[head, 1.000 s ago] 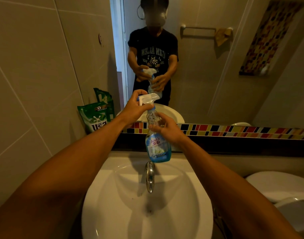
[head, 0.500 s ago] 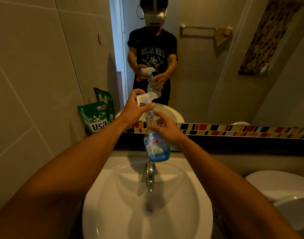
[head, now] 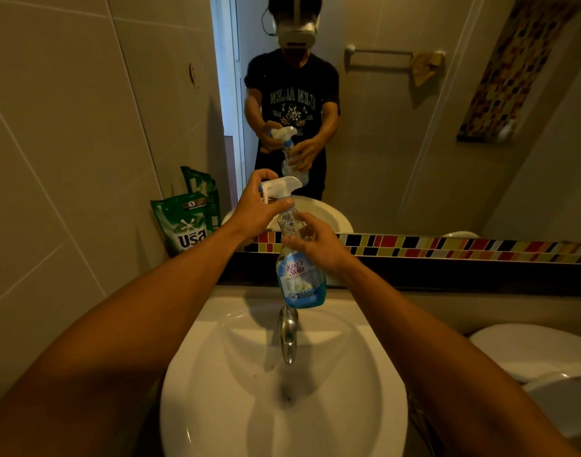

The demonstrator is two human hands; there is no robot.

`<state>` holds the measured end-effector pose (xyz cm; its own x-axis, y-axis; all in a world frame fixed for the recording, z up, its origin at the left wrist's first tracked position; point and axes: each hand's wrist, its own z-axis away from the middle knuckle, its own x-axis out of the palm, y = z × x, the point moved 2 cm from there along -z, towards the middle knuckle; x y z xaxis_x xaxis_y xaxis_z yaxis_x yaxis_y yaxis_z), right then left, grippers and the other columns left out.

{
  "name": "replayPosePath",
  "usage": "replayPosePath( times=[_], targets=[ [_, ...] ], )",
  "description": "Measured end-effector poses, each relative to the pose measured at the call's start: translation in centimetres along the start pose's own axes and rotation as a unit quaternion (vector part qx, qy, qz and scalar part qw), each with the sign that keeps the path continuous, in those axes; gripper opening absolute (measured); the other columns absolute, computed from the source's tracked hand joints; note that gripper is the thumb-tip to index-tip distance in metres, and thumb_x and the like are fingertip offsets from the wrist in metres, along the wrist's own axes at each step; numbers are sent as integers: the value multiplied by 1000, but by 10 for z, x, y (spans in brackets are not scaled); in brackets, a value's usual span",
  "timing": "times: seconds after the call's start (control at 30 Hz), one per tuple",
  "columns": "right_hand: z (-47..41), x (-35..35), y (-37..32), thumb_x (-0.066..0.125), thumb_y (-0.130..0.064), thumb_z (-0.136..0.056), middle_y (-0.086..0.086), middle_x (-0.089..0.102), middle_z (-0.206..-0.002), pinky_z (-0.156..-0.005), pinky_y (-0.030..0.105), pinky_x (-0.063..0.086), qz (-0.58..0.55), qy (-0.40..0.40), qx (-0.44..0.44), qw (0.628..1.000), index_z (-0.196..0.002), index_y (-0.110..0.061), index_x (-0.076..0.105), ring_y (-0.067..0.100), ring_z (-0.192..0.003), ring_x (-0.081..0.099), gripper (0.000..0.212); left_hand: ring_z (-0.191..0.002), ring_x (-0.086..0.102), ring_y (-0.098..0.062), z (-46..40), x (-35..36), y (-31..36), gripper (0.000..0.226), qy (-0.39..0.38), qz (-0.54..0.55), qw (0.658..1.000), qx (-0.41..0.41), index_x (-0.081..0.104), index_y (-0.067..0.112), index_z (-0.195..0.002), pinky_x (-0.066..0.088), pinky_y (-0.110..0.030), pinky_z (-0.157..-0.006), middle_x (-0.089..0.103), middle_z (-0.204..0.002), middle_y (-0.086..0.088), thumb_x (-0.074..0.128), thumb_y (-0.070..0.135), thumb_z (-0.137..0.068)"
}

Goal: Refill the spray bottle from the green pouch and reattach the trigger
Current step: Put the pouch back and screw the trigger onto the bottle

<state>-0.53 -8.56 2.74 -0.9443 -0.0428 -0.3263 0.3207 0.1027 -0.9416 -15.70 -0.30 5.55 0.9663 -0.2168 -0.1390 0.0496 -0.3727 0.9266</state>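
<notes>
I hold a clear spray bottle (head: 300, 278) with a blue label and a little blue liquid at its bottom, upright above the back of the sink. My right hand (head: 315, 240) grips its upper body just below the neck. My left hand (head: 257, 207) is wrapped around the white trigger head (head: 282, 186), which sits on the bottle's neck. The green pouch (head: 183, 224) stands on the ledge to the left, leaning against the tiled wall, apart from both hands.
A white sink (head: 216, 407) lies below the bottle, with a chrome tap (head: 288, 334) at its back. A mirror (head: 414, 127) above a coloured mosaic strip (head: 447, 247) faces me. A white toilet (head: 529, 351) stands at the right.
The bottle and both hands have stayed nearly in place over the sink. My left hand has shifted a little around the trigger head.
</notes>
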Motion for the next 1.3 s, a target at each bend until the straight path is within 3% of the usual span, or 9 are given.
replayPosePath(
  times=[0.17,0.27,0.43,0.67,0.73,0.83,1.07,1.23,1.3],
  targets=[
    [2,-2,1,69,-16,-99,-10,65,-107,-76,24,58,-17,6,9,1000,-153,-20,42,12,-93,70,61,-106,63,-25,-2,-3,0,50,-22,-2,1000,-16,48,25,-126,58,-24,-72,55,-120,-4,71,5,-86],
    [3,-1,0,68,-18,-99,-10,64,-108,-76,24,58,-7,4,7,1000,-155,-21,40,11,-94,69,63,-108,66,-29,-1,-2,1,52,-13,7,1000,-14,46,25,-127,60,-28,-76,58,-126,-12,75,16,-85],
    [3,3,-3,68,-18,-99,-13,61,-110,-85,32,59,-9,1,8,1000,-157,-21,37,12,-98,67,67,-108,65,-32,2,0,-1,60,28,-3,999,19,47,23,-122,62,-42,-84,59,-122,-14,84,25,-75],
    [3,2,-1,68,-17,-99,-8,64,-111,-84,34,60,-14,4,3,1000,-153,-20,41,15,-98,70,60,-112,64,-26,2,-4,1,54,-8,-19,1000,0,46,23,-131,62,-35,-83,56,-127,-6,72,9,-87],
    [3,2,-2,67,-18,-99,-9,63,-111,-90,39,60,-13,1,0,1000,-154,-22,40,15,-100,69,61,-112,64,-28,4,-2,2,56,-1,-7,1000,-2,44,25,-131,62,-34,-82,56,-130,-9,75,14,-85],
    [2,4,-3,68,-19,-99,-11,61,-110,-88,35,59,-6,-2,1,1000,-156,-22,37,15,-102,67,65,-112,64,-29,5,-1,1,63,23,-9,1000,12,45,26,-127,61,-40,-87,58,-127,-9,83,29,-76],
    [0,3,3,69,-18,-98,-4,64,-114,-92,43,60,-20,-8,3,1000,-153,-22,41,26,-108,69,61,-111,66,-31,-1,-7,-3,54,-16,-1,1000,-16,47,26,-127,62,-39,-82,58,-127,-12,76,11,-83],
    [-3,4,3,69,-16,-98,-7,63,-112,-94,42,58,-19,-7,1,1000,-152,-20,42,25,-111,67,60,-111,65,-29,3,-2,-3,65,13,-9,1000,1,45,24,-127,61,-40,-87,58,-126,-10,84,30,-75],
    [-5,5,4,70,-17,-97,-7,64,-113,-96,42,58,-14,-7,-2,1000,-151,-20,44,24,-111,68,60,-110,65,-29,3,-1,-4,66,26,-14,999,12,45,22,-125,61,-38,-86,59,-124,-10,86,26,-73]
  ],
)
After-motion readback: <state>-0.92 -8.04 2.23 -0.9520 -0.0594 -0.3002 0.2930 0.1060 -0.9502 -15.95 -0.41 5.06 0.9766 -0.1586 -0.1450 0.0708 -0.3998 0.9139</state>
